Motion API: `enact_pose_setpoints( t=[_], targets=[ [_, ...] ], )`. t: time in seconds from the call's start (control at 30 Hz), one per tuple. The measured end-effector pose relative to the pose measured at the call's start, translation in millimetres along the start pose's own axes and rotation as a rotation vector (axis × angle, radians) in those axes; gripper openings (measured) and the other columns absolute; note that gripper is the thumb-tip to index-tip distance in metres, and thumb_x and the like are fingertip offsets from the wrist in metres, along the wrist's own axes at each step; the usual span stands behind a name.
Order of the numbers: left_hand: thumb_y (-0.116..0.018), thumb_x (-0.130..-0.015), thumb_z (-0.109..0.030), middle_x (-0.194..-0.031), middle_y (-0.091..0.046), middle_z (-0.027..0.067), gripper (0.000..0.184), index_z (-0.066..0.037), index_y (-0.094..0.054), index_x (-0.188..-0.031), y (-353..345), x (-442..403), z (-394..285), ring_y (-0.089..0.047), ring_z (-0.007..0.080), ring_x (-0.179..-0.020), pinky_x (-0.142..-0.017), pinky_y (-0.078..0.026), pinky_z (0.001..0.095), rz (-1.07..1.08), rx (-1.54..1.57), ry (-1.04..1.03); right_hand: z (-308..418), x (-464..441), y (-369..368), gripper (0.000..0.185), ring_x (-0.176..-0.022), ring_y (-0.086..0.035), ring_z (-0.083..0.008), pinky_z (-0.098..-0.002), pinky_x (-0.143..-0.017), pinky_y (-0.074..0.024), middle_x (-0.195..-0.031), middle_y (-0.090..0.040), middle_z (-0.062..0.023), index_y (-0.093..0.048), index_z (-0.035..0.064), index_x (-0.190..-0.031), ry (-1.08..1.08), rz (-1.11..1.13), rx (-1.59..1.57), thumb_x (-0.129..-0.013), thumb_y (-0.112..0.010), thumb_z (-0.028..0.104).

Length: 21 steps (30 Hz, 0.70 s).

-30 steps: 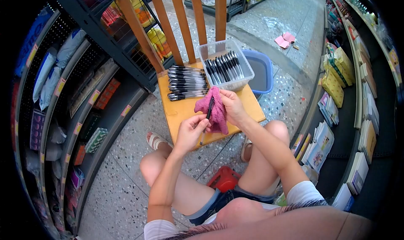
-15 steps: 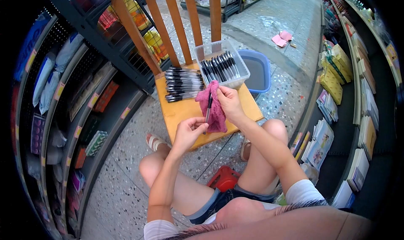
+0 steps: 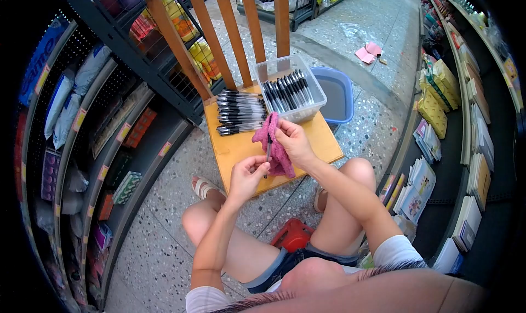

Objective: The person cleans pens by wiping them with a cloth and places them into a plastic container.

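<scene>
My left hand [image 3: 247, 173] pinches the lower end of a black-and-clear pen [image 3: 268, 148] above the front of the wooden chair seat [image 3: 227, 151]. My right hand [image 3: 294, 143] grips a pink cloth [image 3: 281, 162], which lies against the pen's upper part and partly hides it. Just beyond the cloth, a pile of pens [image 3: 238, 111] rests side by side on the seat. To its right, a clear plastic box [image 3: 302, 114] holds several more black-capped pens [image 3: 287, 89], leaning in a row.
A blue basin [image 3: 346, 113] stands on the floor behind the seat's right side. Shelves of goods [image 3: 178, 129] curve along the left, and shelves with books [image 3: 419, 189] line the right. A red object [image 3: 293, 234] is between my legs. Pink paper [image 3: 368, 52] lies on the floor.
The pen was held more exposed half a second ago; now the cloth covers more of its upper part. My right hand has shifted slightly down towards my left hand.
</scene>
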<state>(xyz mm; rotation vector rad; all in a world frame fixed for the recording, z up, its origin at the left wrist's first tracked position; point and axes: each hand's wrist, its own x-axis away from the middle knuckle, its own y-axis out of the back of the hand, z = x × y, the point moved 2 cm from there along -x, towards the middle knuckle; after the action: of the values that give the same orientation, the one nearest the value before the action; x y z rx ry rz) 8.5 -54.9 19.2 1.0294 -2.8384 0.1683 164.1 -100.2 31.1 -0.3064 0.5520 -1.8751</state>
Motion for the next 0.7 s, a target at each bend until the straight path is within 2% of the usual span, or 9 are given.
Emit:
enact_pose_setpoints(
  t=[0.27,0.37,0.47,0.57,0.7],
  targets=[
    [-0.059,-0.088,-0.011,-0.086,-0.064,0.0042,0.024,0.004,-0.059,-0.107,4.1,1.5,-12.2,-0.058,0.0094,-0.076,-0.071,-0.047,0.0231,0.086,0.043,0.005,13.5,-2.6,-0.7,0.021,-0.071,-0.058,-0.0073,-0.0213,-0.063,-0.0480,-0.090,-0.064,-0.0069,-0.058,-0.0010,-0.104,0.046,0.026,0.067,-0.094,-0.046,0.012],
    [-0.059,-0.088,-0.011,-0.087,-0.064,0.0047,0.025,0.004,-0.059,-0.107,1.3,0.1,-13.5,-0.059,0.0103,-0.076,-0.073,-0.047,0.0236,0.095,0.075,0.011,6.5,0.5,7.1,0.021,-0.070,-0.057,-0.0058,-0.0208,-0.062,-0.0479,-0.087,-0.064,-0.0049,-0.059,-0.0009,-0.104,-0.023,0.101,0.039,-0.095,-0.045,0.012],
    [-0.058,-0.088,-0.011,-0.087,-0.064,0.0049,0.025,0.005,-0.058,-0.107,0.8,-2.7,-12.7,-0.059,0.0107,-0.077,-0.073,-0.048,0.0240,0.075,0.119,0.004,2.7,3.2,-0.3,0.022,-0.070,-0.056,-0.0041,-0.0204,-0.060,-0.0473,-0.086,-0.063,-0.0033,-0.059,-0.0004,-0.105,-0.055,0.079,-0.028,-0.095,-0.043,0.013],
    [-0.059,-0.088,-0.011,-0.087,-0.063,0.0048,0.024,0.005,-0.059,-0.106,-1.3,-4.9,-12.5,-0.059,0.0106,-0.077,-0.073,-0.048,0.0240,0.063,0.093,-0.013,11.1,3.8,-10.7,0.022,-0.070,-0.056,-0.0043,-0.0205,-0.060,-0.0471,-0.086,-0.063,-0.0030,-0.059,-0.0001,-0.104,-0.002,0.071,0.036,-0.096,-0.044,0.014],
    [-0.060,-0.087,-0.010,-0.086,-0.063,0.0039,0.022,0.005,-0.059,-0.103,-6.1,-7.0,-7.0,-0.059,0.0094,-0.075,-0.070,-0.048,0.0230,0.021,0.045,-0.028,0.8,-2.0,0.6,0.022,-0.073,-0.055,-0.0048,-0.0209,-0.064,-0.0469,-0.089,-0.062,-0.0025,-0.058,-0.0010,-0.104,0.011,-0.043,0.069,-0.095,-0.044,0.013]
  ],
)
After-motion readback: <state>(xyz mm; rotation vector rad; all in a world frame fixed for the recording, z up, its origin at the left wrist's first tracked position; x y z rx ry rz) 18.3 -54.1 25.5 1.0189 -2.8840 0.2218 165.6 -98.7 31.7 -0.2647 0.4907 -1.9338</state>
